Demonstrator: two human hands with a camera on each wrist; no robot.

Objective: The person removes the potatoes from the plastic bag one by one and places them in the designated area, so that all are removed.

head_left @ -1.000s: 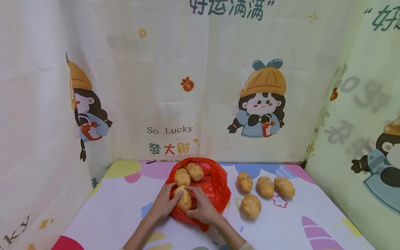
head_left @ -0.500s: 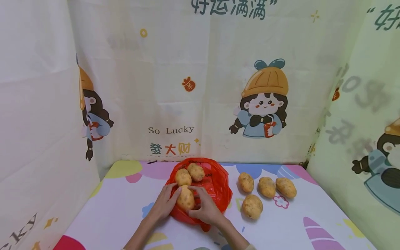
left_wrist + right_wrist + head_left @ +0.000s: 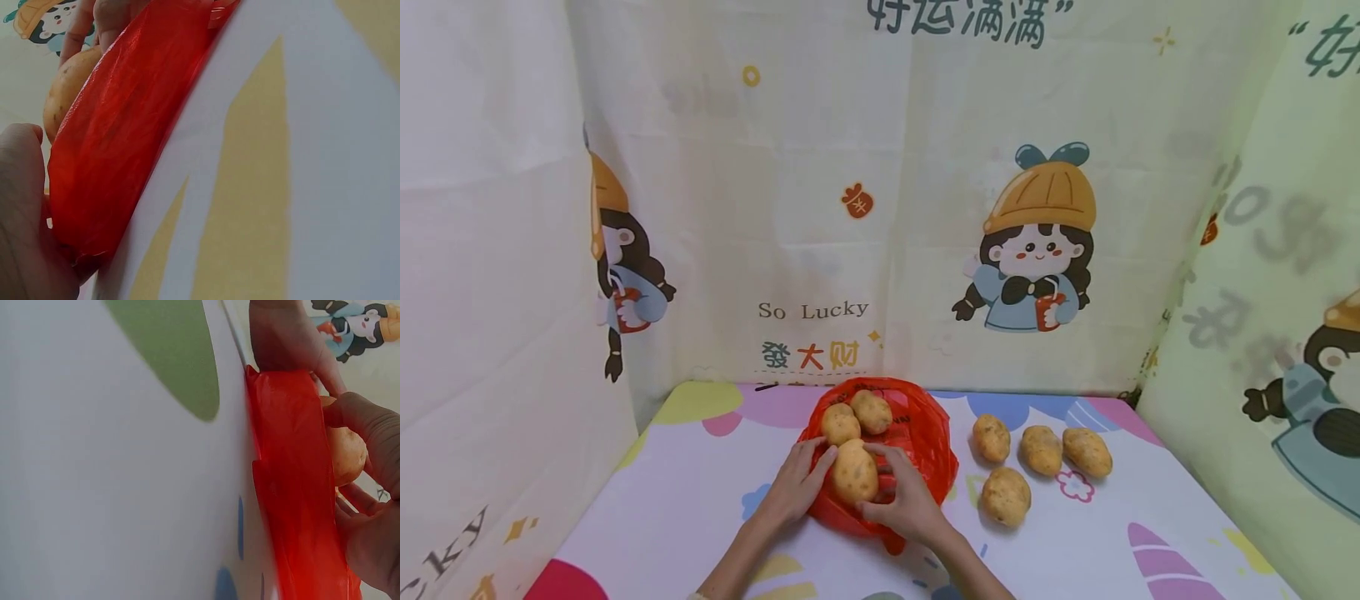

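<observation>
The held potato (image 3: pixel 855 474) lies toward eight o'clock in the red plastic bag (image 3: pixel 932 446). The right hand (image 3: pixel 906 500) curls widely around its three-o'clock side; the left hand (image 3: pixel 793 485), loosely spread, rests its thumb at nine. Equalise pressure to prevent rolling.

Printed on rear cloth (image 3: pixel 917 242): “好运满满”, “So Lucky”, “發大财”; on left cloth (image 3: pixel 490 292): “ky”, partial; on right cloth (image 3: pixel 1232 400): “好”; on red bag (image 3: pixel 931 454): illegible lettering.

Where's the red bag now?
In the head view, the red bag sits on the table left of four loose potatoes, the left hand and right hand at its near side.
</observation>
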